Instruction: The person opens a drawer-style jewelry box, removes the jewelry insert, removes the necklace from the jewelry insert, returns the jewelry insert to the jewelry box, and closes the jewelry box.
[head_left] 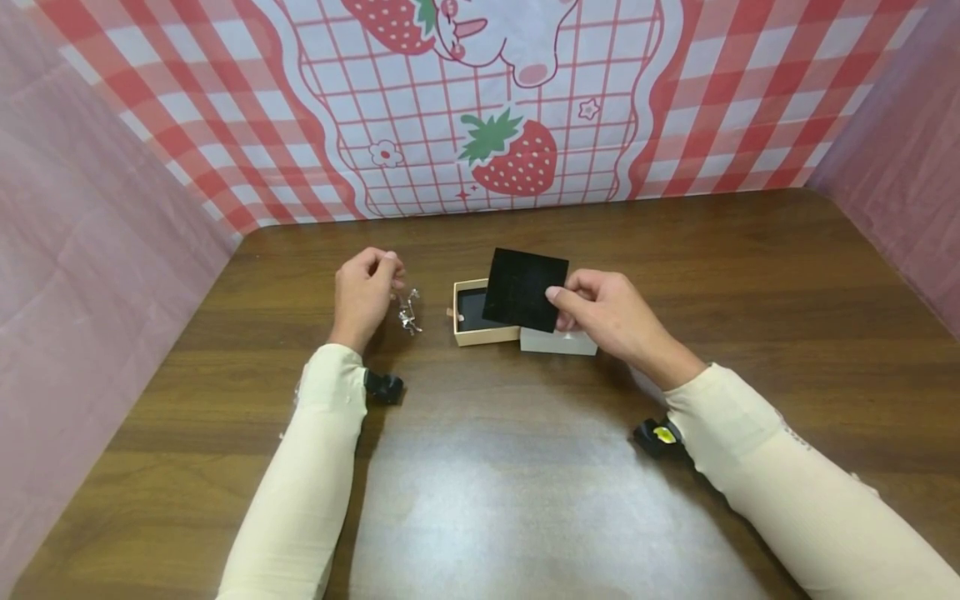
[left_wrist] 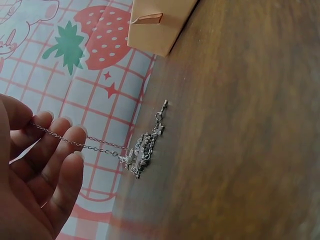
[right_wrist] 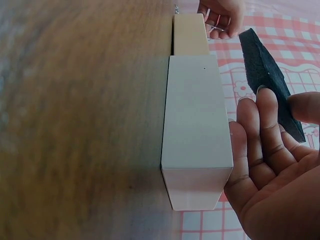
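Note:
My left hand (head_left: 365, 292) pinches a thin silver chain between thumb and forefinger. The rest of the chain, a silver bracelet or necklace (left_wrist: 142, 152) with small charms, dangles below in a tangled cluster. My right hand (head_left: 611, 315) holds a flat square black foam pad (head_left: 525, 287) by its right edge, thumb on top. Under the pad, an open cream drawer box (head_left: 487, 336) with a dark lining sits on the table, a small ribbon tab (left_wrist: 147, 19) on its left end. A white box sleeve (right_wrist: 192, 110) adjoins its right side, partly hidden by the pad and right hand.
The brown wooden table (head_left: 480, 467) reaches back to a red-and-white checked strawberry cloth (head_left: 300, 167). Pink fabric (head_left: 97, 233) hangs at the left and right sides. Black wrist cameras (head_left: 384, 387) sit on both forearms.

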